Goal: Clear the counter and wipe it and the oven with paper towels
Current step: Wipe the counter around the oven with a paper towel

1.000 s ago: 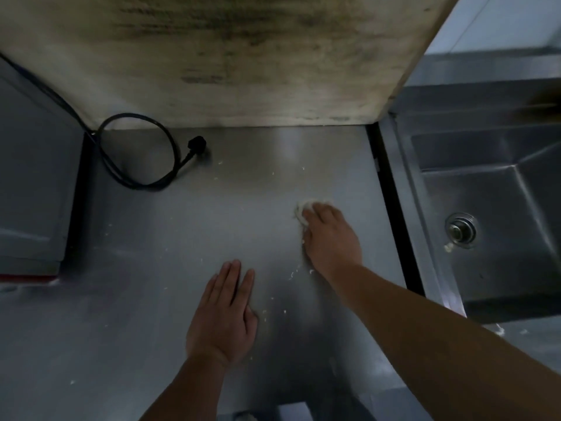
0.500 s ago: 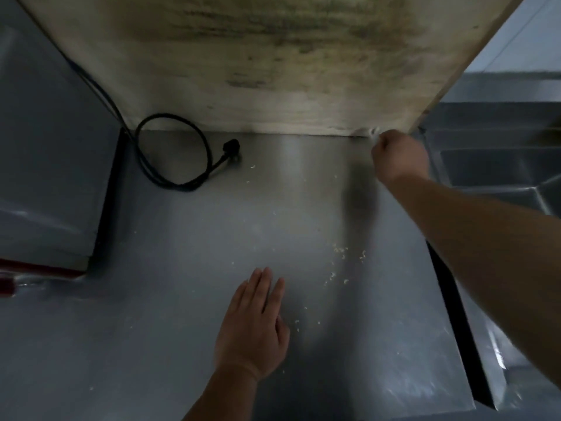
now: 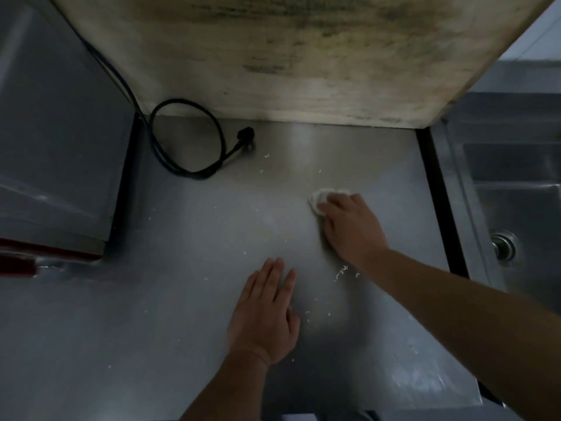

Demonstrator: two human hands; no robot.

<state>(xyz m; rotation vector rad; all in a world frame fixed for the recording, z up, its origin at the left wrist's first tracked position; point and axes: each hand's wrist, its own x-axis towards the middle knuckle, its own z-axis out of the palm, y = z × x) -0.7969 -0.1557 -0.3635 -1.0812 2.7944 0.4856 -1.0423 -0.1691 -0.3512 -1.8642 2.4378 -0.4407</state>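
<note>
Steel-grey oven [image 3: 57, 141] sits at the desk's [image 3: 182, 299] left edge, a black power cord [image 3: 188, 141] looped at the back. Left hand [image 3: 265, 317] lies flat, fingers spread, mid-desk. Right hand [image 3: 352, 229] presses a crumpled paper towel [image 3: 318, 199] near the right edge. Crumbs [image 3: 343, 271] could scatter into the sink [image 3: 513, 208] or under the cord. No writing is readable.

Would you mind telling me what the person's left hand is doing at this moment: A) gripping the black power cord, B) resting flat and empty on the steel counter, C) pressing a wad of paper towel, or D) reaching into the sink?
B: the left hand lies palm down, fingers extended, on the counter, holding nothing.
</note>
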